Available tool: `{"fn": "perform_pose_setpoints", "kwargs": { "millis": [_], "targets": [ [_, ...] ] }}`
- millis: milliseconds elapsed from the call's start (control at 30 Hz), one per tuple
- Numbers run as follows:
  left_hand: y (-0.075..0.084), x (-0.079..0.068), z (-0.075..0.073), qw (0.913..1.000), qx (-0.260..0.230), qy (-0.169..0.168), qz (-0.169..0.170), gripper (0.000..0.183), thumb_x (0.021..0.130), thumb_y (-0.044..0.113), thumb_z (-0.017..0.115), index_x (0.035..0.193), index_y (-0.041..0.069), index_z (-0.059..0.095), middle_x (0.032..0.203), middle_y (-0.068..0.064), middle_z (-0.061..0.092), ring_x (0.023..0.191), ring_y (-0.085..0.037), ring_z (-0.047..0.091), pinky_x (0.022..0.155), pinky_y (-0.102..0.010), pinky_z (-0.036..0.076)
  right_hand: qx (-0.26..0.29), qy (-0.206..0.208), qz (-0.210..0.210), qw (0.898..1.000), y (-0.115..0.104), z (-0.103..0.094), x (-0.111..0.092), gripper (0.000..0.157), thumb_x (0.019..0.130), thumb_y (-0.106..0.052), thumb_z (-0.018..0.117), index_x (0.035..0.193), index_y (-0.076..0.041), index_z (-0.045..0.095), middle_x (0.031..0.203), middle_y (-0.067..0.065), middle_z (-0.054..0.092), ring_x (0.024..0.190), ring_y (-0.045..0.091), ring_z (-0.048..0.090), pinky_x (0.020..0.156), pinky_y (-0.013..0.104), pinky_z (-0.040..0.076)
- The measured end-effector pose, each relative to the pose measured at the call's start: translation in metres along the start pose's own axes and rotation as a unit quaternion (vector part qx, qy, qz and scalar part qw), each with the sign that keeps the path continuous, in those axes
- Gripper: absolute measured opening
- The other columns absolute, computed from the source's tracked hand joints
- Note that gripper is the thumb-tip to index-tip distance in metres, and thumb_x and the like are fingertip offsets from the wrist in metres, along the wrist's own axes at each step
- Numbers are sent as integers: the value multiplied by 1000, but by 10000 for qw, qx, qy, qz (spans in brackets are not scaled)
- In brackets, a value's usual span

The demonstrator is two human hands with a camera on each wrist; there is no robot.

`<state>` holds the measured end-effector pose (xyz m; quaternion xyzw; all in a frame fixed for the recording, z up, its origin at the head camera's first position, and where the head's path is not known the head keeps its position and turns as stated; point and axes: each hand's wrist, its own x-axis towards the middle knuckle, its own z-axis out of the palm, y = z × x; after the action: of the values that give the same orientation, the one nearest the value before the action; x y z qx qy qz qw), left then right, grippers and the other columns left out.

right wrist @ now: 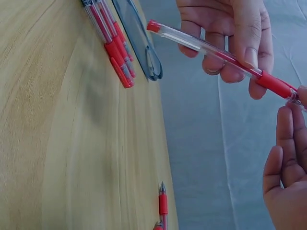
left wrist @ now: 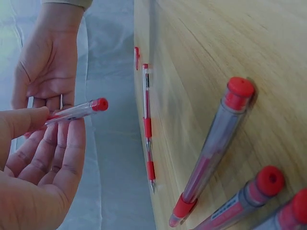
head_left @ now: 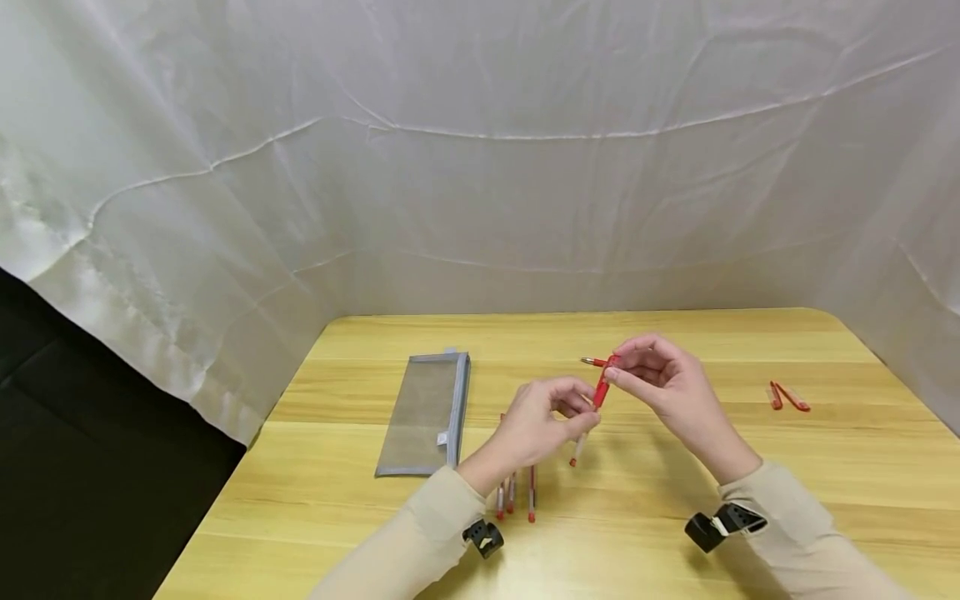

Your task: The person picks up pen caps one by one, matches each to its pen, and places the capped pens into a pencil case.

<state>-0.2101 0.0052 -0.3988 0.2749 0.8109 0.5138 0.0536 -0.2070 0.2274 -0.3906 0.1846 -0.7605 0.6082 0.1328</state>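
Note:
A clear-barrelled pen with a red grip and a red end plug (right wrist: 206, 48) is held above the table between both hands. My left hand (head_left: 542, 421) pinches its barrel between thumb and fingers. With thumb and fingertips, my right hand (head_left: 671, 387) holds the pen's other end, where a red clip shows; the fingers partly hide the tip. Behind the hands lie uncapped red pens (left wrist: 147, 127) with bare metal tips. Several capped red pens (head_left: 532, 496) lie side by side under and in front of the left wrist.
A grey mesh zip pouch (head_left: 420, 412) lies flat left of the hands. Two red pen caps (head_left: 792, 398) are at the right of the wooden table (head_left: 862, 467). A pale curtain (head_left: 525, 208) hangs around the back and sides.

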Motion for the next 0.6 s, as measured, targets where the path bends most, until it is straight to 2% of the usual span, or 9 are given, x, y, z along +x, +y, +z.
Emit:
{"fn": "perform_pose_setpoints", "kwargs": {
  "millis": [100,200,333,400,600],
  "targets": [
    [2,0,1,10000,27,-14,4,9,100,12,78,108,13,77,93,0,80,79,2,68,74,-20,55,-50,-31,-67,10000,0,-1,1,21,97,-1,77,115,3,66,100,-9,77,88,6,75,79,19,60],
    [3,0,3,10000,-73,-18,-9,8,100,10,76,109,9,76,94,-4,80,77,1,68,72,-24,61,-61,-109,-117,9999,0,-2,2,18,98,0,76,113,4,67,100,-9,78,88,6,75,78,19,60],
    [5,-2,6,9992,-379,-104,-64,6,101,7,75,107,6,75,96,-12,79,77,-1,68,70,-28,65,-120,-270,-201,9994,0,-3,2,16,98,-1,76,110,4,67,97,-2,76,82,6,73,75,21,60],
    [6,-3,6,9984,-540,-151,-123,4,100,6,74,105,7,75,95,-11,78,77,-3,68,70,-29,65,-157,-365,-221,9990,-1,-4,2,15,98,-2,76,109,3,67,94,0,75,80,7,72,74,22,60],
    [8,-4,5,9943,-996,-297,-246,5,99,2,75,102,6,76,91,-10,76,75,-8,71,75,-48,66,-140,-604,-192,9979,-5,-5,0,12,98,1,74,108,2,66,92,-7,73,78,8,72,74,24,61]
  ]
}}
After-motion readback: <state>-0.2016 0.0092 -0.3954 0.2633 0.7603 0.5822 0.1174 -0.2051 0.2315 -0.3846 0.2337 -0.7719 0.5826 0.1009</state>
